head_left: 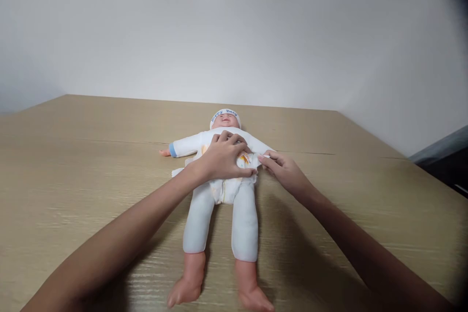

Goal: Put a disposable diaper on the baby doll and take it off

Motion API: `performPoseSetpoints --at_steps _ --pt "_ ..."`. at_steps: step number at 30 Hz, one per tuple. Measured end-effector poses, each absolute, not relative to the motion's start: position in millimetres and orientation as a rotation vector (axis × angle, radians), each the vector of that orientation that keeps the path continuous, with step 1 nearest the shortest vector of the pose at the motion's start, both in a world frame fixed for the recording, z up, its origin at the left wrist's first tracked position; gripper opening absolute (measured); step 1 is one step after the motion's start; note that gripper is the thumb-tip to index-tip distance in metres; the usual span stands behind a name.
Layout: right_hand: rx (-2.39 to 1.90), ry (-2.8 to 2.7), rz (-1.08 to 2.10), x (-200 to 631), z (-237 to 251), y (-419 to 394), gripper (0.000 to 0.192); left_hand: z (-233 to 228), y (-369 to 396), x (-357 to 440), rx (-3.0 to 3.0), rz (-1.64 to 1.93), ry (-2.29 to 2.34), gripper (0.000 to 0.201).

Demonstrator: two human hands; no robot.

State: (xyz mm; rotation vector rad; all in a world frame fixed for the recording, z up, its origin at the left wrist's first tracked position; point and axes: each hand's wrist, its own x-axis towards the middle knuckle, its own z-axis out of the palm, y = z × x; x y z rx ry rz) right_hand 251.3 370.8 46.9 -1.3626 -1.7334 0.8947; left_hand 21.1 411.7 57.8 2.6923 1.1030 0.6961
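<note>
A baby doll [244,234] in a white outfit and a white printed cap lies on its back, feet toward me. Round its hips is a white diaper [224,192] with yellowish print. Spread across the doll's belly, my left hand [227,156] presses on the front of the diaper with fingers apart. At the doll's side on the right, my right hand [280,168] pinches a white diaper tab [262,157] between thumb and fingers. Another tab [177,172] sticks out loose on the left side. My left hand covers much of the doll's belly.
The doll lies on a wide wooden table [91,165] with a seam running across it. Behind the table stands a pale wall [183,39], with a window opening above. A dark object [444,156] is beside the table at the right.
</note>
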Motion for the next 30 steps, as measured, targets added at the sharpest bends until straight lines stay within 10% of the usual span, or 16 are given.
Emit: performPoseSetpoints --at_steps 11,15,22,30 --pt "-1.211 -1.899 0.482 208.8 46.0 352.6 0.029 57.4 414.4 17.1 2.547 0.711 1.084 0.062" --pt "-1.025 -2.12 0.314 217.4 26.5 332.4 0.048 64.0 411.4 6.6 2.403 0.766 0.921 0.078" --pt "-0.985 -2.124 0.315 225.1 20.6 331.9 0.05 42.0 391.1 -61.1 2.254 1.173 0.967 0.043" --pt "-0.963 -2.217 0.134 177.5 73.7 346.4 0.03 -9.0 375.5 -129.4 2.321 0.865 1.534 0.032"
